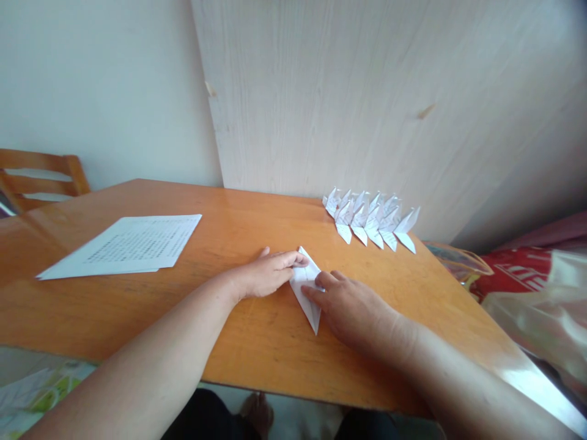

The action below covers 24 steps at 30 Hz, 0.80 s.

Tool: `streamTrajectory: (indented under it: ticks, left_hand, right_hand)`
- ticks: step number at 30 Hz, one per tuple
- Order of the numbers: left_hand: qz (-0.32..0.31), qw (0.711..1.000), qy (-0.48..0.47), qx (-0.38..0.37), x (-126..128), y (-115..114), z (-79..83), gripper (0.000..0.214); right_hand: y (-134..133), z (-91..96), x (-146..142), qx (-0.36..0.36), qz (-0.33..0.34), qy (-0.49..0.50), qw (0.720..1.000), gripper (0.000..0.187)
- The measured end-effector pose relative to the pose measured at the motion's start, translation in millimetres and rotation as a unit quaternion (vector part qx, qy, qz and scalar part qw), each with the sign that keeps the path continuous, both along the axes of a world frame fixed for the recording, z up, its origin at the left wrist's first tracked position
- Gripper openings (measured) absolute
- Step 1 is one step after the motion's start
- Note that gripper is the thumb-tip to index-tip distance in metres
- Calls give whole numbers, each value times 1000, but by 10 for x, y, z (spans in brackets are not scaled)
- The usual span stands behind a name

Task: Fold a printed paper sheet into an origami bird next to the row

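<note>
White folded paper (pixel 299 278) on the desk (pixel 257 348)
Left grip (pixel 269 273) lies flat, unclasped, on its far part; right grip (pixel 355 308) half-curled at its right edge, whether pinching I can't tell

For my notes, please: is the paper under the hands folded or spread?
Folded. The paper has a narrow outline with pointed ends; the left hand and right hand touch it.

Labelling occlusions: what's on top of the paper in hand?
The left hand lies partly over the far part of the paper, the right hand partly over its middle. Paper directly beneath them is covered, so any creases there can't be seen.
</note>
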State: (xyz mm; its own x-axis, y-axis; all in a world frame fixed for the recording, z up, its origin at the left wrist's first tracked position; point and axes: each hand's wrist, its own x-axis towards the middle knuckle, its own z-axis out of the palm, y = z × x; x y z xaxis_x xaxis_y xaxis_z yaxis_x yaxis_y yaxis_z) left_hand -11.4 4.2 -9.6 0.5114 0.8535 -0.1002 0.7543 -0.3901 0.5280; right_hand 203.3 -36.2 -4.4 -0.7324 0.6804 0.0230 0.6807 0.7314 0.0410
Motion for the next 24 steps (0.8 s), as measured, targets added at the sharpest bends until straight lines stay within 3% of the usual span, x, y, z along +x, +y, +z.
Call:
streamTrajectory:
  ticks: [15, 24]
  left_hand:
    - [5, 998, -38, 50, -27, 67, -153, 37]
    - [3, 999, -49, 22, 0, 49, -67, 36]
  right_hand:
    - [-17, 1, -8, 3, -4, -14, 1000, 40]
    - [-17, -12, 3, 4, 3, -3, 1000, 36]
